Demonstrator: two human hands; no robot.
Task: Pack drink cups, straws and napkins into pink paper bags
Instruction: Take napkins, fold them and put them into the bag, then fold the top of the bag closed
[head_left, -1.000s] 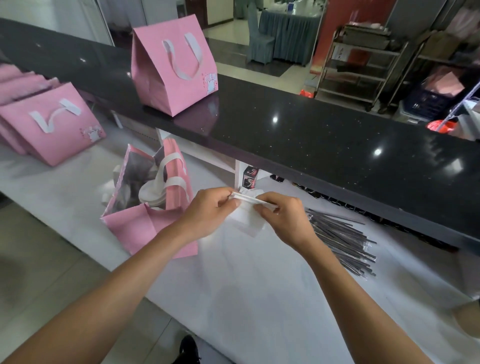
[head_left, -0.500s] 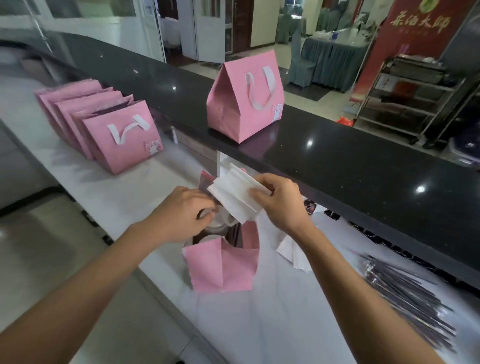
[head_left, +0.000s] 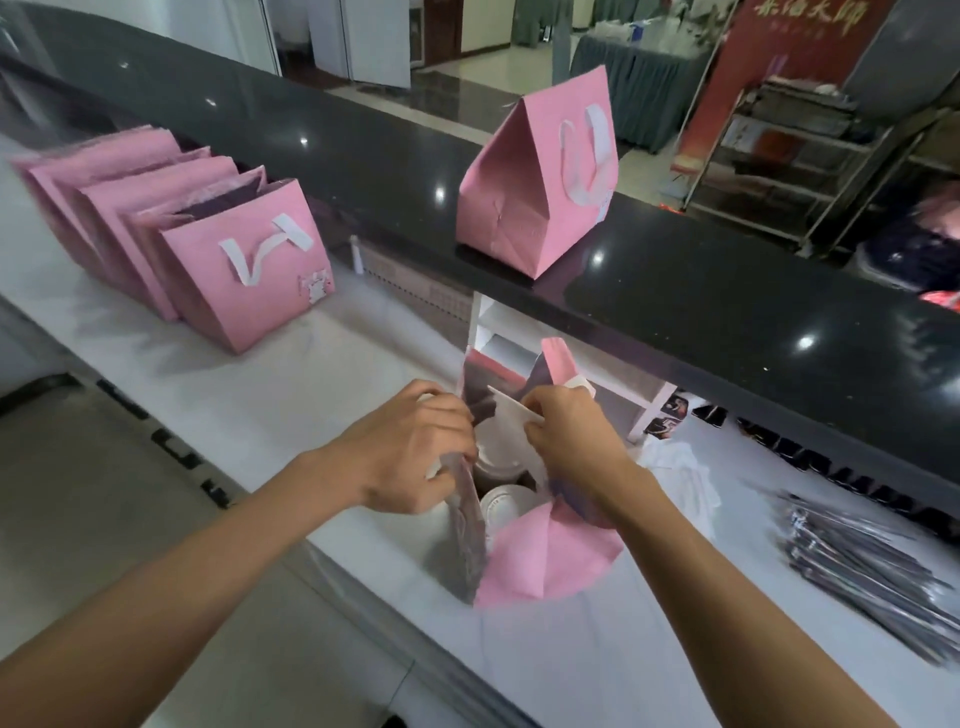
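Near edge of the white tabletop (head_left: 270, 415): open pink bag (head_left: 540, 561) standing, two white cup lids (head_left: 506, 506) visible inside, one behind the other. Left hand (head_left: 410, 457) curled on the bag's left rim, pulling the mouth wide; right hand (head_left: 571, 441) pinching a folded stack of napkins (head_left: 511, 410) at the opening, edge pointing down into the bag. Judgement: the step is seating the napkins. Best slid flat along the inner wall beside the cups, not on the lids, with the left hand keeping the rim spread so the paper does not buckle. To the right, loose napkins (head_left: 680, 467) and wrapped straws (head_left: 872, 561). Further left, a row of flat bags (head_left: 249, 275); on the black counter (head_left: 675, 301) beyond, a closed bag (head_left: 540, 176).
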